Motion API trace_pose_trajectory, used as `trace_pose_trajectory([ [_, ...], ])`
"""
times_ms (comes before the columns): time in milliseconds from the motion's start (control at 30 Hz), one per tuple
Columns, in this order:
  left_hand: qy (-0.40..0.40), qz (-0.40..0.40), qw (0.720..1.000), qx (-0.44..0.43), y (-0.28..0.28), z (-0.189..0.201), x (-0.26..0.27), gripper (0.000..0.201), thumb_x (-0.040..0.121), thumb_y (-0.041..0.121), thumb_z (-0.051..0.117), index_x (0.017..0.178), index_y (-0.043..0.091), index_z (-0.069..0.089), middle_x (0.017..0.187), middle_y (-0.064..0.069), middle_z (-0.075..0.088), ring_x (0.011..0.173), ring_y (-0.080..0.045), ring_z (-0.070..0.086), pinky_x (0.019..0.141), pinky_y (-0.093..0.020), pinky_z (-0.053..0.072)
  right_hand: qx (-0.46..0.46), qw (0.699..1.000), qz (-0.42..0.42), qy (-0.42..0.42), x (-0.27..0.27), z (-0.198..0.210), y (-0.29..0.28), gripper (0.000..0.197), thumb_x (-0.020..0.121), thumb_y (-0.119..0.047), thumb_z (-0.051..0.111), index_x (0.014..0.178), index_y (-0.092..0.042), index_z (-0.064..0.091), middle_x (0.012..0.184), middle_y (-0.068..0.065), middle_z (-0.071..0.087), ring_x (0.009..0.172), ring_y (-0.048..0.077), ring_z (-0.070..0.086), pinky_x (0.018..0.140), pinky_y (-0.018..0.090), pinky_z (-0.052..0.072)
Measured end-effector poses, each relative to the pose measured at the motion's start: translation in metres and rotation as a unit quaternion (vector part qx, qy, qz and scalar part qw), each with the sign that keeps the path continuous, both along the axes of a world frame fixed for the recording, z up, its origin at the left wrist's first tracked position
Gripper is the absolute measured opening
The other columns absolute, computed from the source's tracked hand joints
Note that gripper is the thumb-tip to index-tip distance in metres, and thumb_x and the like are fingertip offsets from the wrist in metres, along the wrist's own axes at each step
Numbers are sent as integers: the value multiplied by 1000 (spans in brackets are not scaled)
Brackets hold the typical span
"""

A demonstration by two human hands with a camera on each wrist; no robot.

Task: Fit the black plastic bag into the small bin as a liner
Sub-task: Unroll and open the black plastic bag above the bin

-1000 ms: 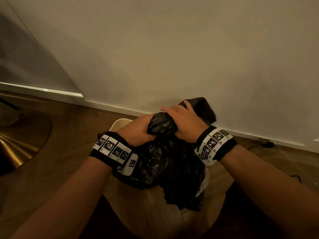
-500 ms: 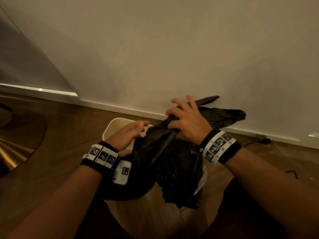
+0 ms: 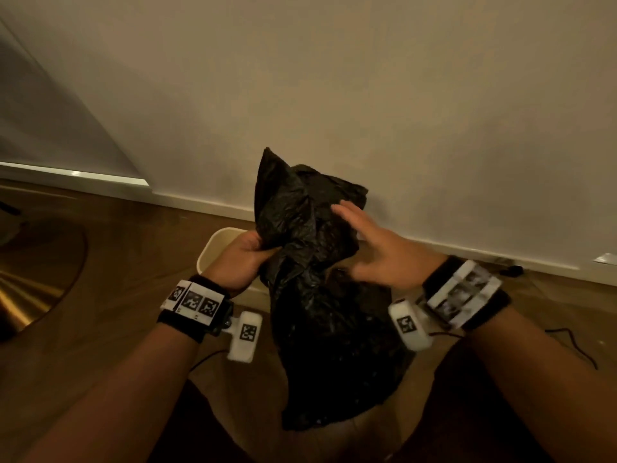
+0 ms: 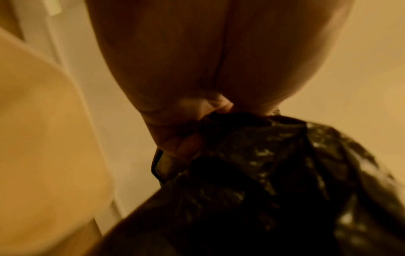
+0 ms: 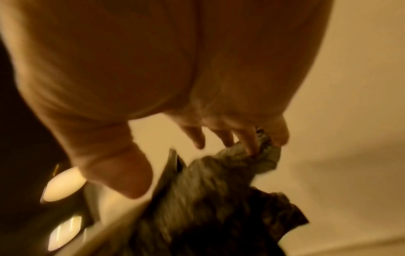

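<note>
Since half a second ago the bag (image 3: 320, 295) has been lifted, its top now bunched and pointing up in front of the wall (image 3: 367, 95) instead of spread sideways, and the left hand (image 3: 238, 262) has closed on it. At far left a brass-coloured disc (image 3: 36, 285) lies on the wooden floor (image 3: 117, 262). Next comes the pale bin (image 3: 213, 248), standing on the floor by the skirting, mostly hidden behind the left hand and the bag. The left grip pinches a fold of the bag's left side, thumb and fingers (image 4: 188, 143) curled on the plastic. The bag hangs crumpled between the two hands, above and in front of the bin, not in it. The right hand (image 3: 380, 255) is spread, its fingers (image 5: 249, 143) straight, their tips touching the bag's upper right edge.
</note>
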State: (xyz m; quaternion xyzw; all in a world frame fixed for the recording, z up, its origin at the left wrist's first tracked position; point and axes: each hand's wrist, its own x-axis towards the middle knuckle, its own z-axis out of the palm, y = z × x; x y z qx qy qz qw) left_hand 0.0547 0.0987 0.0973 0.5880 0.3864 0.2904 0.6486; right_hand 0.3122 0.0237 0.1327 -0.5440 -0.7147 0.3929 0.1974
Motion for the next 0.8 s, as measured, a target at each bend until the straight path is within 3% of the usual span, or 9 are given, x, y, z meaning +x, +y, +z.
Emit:
trace_pose_trajectory([
  [67, 50, -16, 996, 71, 1, 7, -2, 28, 91, -7, 56, 103, 15, 68, 85, 18, 75, 78, 5, 68, 67, -11, 50, -82, 974, -37, 207, 10, 10, 5, 82, 76, -36, 65, 149, -41, 27, 163, -11, 19, 149, 10, 20, 118, 37, 31],
  [133, 76, -47, 991, 104, -3, 17, 6, 36, 86, -11, 60, 101, 21, 68, 91, 24, 74, 91, 7, 67, 77, -11, 49, -106, 934, -116, 321, 3, 14, 15, 68, 79, -49, 63, 143, -41, 42, 153, -12, 40, 140, 13, 42, 113, 40, 38],
  [200, 38, -67, 994, 82, -6, 21, 17, 35, 72, -3, 68, 99, 19, 73, 96, 15, 75, 99, -3, 67, 85, -23, 50, -33, 951, -138, 274, -14, 14, 21, 54, 88, -51, 61, 139, -37, 51, 143, -10, 54, 131, 10, 52, 112, 41, 41],
  [300, -160, -26, 981, -110, -2, 31, 21, 36, 51, 32, 70, 80, 13, 79, 94, -1, 75, 99, -22, 61, 83, -34, 45, 170, 981, -75, 49, -28, 0, 22, 49, 89, -40, 65, 136, -27, 58, 137, -3, 57, 127, 12, 54, 110, 38, 42],
  [367, -212, -24, 956, -204, 1, 37, 16, 63, 80, 56, 46, 115, 10, 71, 123, -11, 67, 116, -33, 54, 86, -38, 46, 219, 974, -26, -55, -33, -11, 16, 44, 90, -29, 66, 133, -21, 62, 136, 0, 55, 125, 16, 53, 108, 34, 43],
  [433, -169, -22, 961, -220, 5, 37, 13, 76, 92, 67, 24, 138, 13, 53, 138, -13, 57, 126, -33, 53, 96, -45, 48, 260, 961, 7, -95, -38, -19, 11, 37, 90, -23, 66, 126, -16, 67, 128, 3, 58, 116, 20, 58, 100, 35, 48],
  [567, -76, 56, 987, -127, 0, 32, 13, 40, 102, 26, 45, 130, 1, 57, 128, -14, 65, 122, -31, 59, 103, -42, 47, 276, 957, 13, -88, -38, -19, 3, 35, 95, -43, 56, 113, -19, 74, 112, -1, 65, 100, 14, 61, 88, 32, 50],
  [700, -105, 90, 981, -137, 4, 21, -16, 37, 101, 18, 46, 131, -1, 55, 131, -16, 62, 120, -29, 61, 97, -37, 52, 213, 973, -81, -22, -3, -13, -3, 53, 98, -54, 42, 86, -16, 77, 96, -4, 68, 85, 11, 63, 79, 36, 50],
  [800, -131, 132, 974, -126, 4, 27, -38, 29, 99, 14, 47, 122, 5, 61, 122, -13, 68, 111, -26, 66, 84, -31, 57, 146, 971, -125, -140, 42, -23, -2, 74, 92, -70, 30, 76, -13, 73, 82, 3, 69, 74, 19, 65, 72, 43, 51],
])
